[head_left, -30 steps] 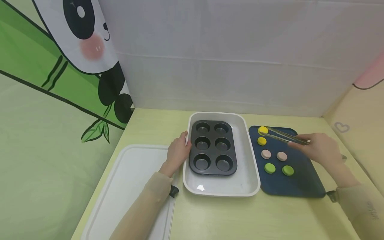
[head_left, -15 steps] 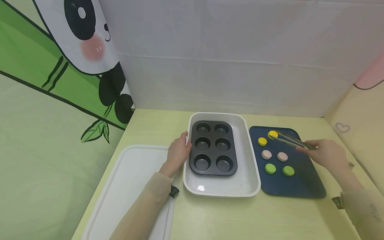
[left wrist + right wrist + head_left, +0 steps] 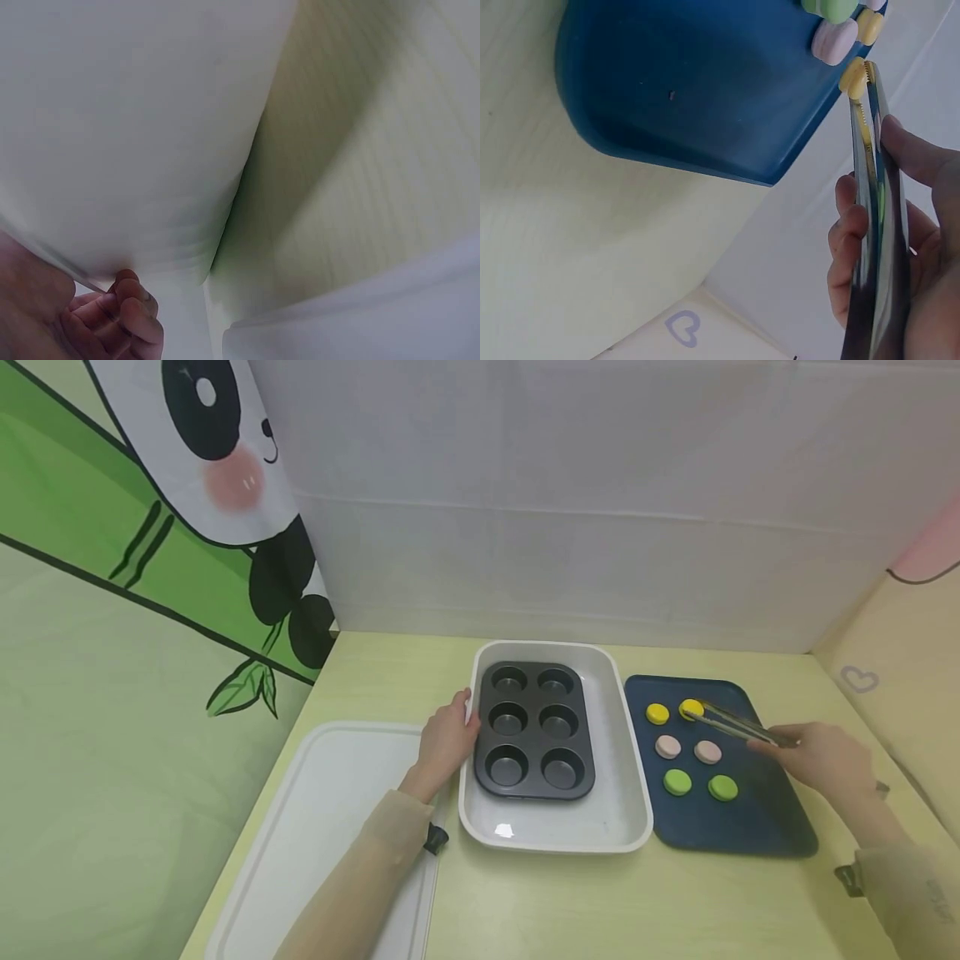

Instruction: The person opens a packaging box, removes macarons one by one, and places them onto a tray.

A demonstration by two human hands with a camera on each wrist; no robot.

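My right hand point(image 3: 825, 760) grips metal tongs point(image 3: 738, 725), whose tips pinch a yellow macaron point(image 3: 691, 708) at the far end of the blue tray point(image 3: 750, 818). The right wrist view shows the tongs point(image 3: 874, 187) closed on that yellow macaron point(image 3: 853, 75). A second yellow macaron point(image 3: 657, 713) lies just left of it. Two pink macarons point(image 3: 667, 746) and two green macarons point(image 3: 677, 782) lie nearer me. My left hand point(image 3: 442, 745) holds the left rim of the white dish point(image 3: 630, 827), its fingers point(image 3: 120, 315) curled at the rim. A dark six-cup muffin tin point(image 3: 534, 729) sits empty in the dish.
A white cutting board point(image 3: 330, 827) lies at the left on the pale yellow table point(image 3: 600, 902). White panels close off the back, and a panda-printed panel stands at the left. A cream panel with a heart mark point(image 3: 858, 678) stands at the right.
My right hand has drawn the tongs and the pinched yellow macaron right and nearer, from the tray's far left corner to beside the other yellow one. The left hand has not moved.
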